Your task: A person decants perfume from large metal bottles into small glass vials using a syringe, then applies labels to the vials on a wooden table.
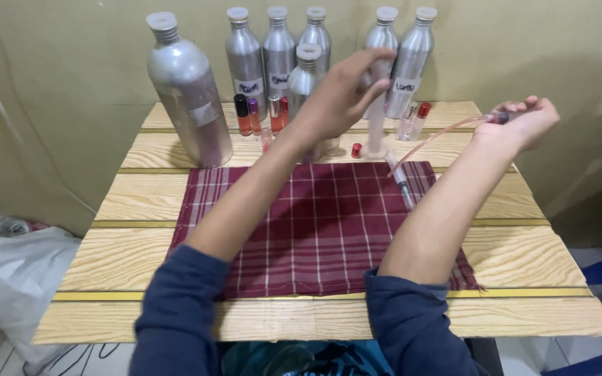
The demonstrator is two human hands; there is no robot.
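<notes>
The left hand point(346, 87) had its fingers curled around the top of a tall clear cylinder point(376, 129), gripping it from above; the cylinder stood upright on the wooden table point(517, 254) just past the far edge of the plaid cloth point(322, 230), its long axis vertical and running straight down from the fingers to its base. The right hand point(524, 122) was turned palm-up to the right, its fingers closed around the end of a thin pinkish tube point(433, 139); the tube slanted down and to the left from those fingers toward a syringe point(402, 182) lying on the cloth, so the left hand was the nearer to the cylinder and the right was well apart from it. The cylinder looked slim, transparent and pale, blurred near the grip; a small red cap point(356, 150) lay just beside its foot. Behind stood a row of silver metal bottles point(273, 59) with a larger one point(188, 94) at the left, and small roll-on vials point(256, 115) before them.
</notes>
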